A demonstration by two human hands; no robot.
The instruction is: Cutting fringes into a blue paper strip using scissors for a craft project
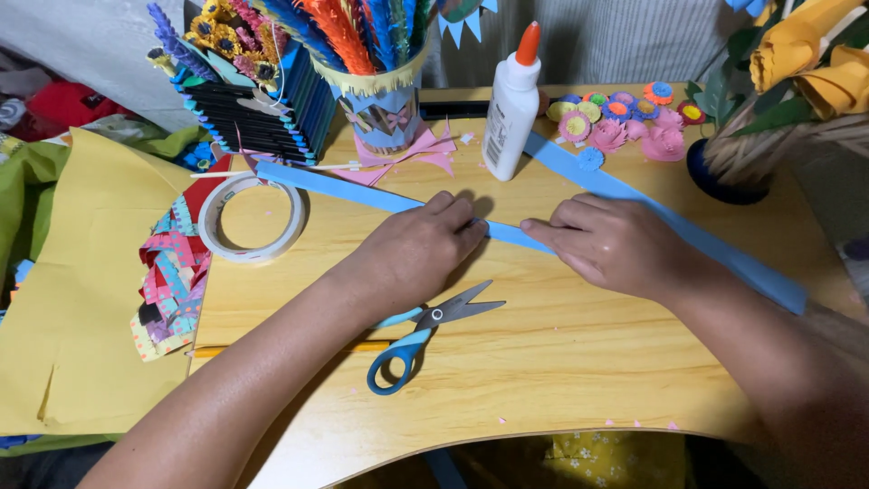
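Cup (pixel 385 100) at table (pixel 543 362) rear holds upright paper quills: orange, blue, green. Dark box (pixel 258 113) beside it holds paper flowers; vase (pixel 724 167) at right holds yellow paper roses. Count: one glue bottle (pixel 510 104), one tape roll (pixel 252 217), one pair of scissors (pixel 425 330), two blue strips. The long strip (pixel 362 192) runs under both hands. Left hand (pixel 421 249) and right hand (pixel 611 243) lie palm-down, fingertips pressed on the strip, slightly apart; scissors lie just below the left hand.
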